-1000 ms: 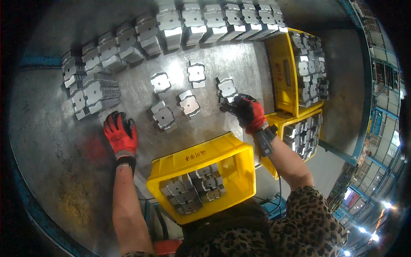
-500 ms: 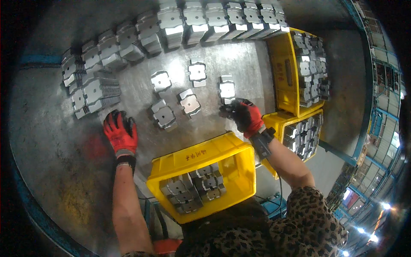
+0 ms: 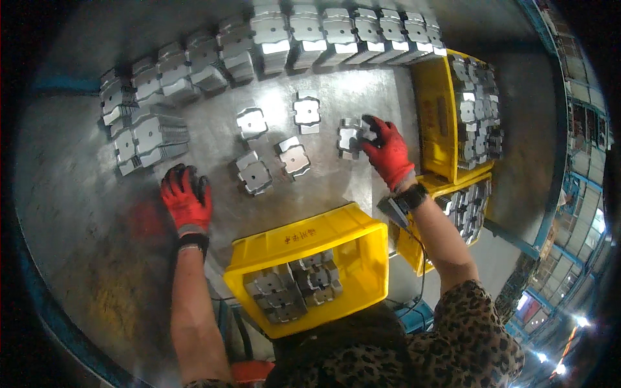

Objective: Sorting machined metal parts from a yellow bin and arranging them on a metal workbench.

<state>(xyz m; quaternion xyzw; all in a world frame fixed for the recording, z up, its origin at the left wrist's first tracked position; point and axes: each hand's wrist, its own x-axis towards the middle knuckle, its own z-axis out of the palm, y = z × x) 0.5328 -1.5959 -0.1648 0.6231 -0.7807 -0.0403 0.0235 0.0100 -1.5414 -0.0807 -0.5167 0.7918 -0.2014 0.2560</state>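
Note:
My right hand (image 3: pixel 390 154), in a red glove with black fingertips, pinches the right edge of a bright metal plate (image 3: pixel 349 138) between thumb and fingers. This plate lies low over the bench or on it; I cannot tell which. My left hand (image 3: pixel 186 199), gloved alike, rests on the bench (image 3: pixel 213 158) with its fingers spread and nothing in them. Beside it stands a stack of plates (image 3: pixel 152 134). Single plates lie between my hands: a shiny one (image 3: pixel 251 123), a darker one (image 3: pixel 254 174), a pinkish one (image 3: pixel 295 160) and another bright one (image 3: pixel 306 112).
A long row of stacked metal plates (image 3: pixel 270 27) lines the bench's far side. Nearest me, a tilted yellow crate (image 3: pixel 304 227) holds plates. Two more yellow crates with plates, a far one (image 3: pixel 435 123) and a near one (image 3: pixel 409 249), stand at the right.
My right hand has moved away from me and now has its fingers at the rightmost plate's right edge. My left hand stays on the bench. The view has shifted slightly.

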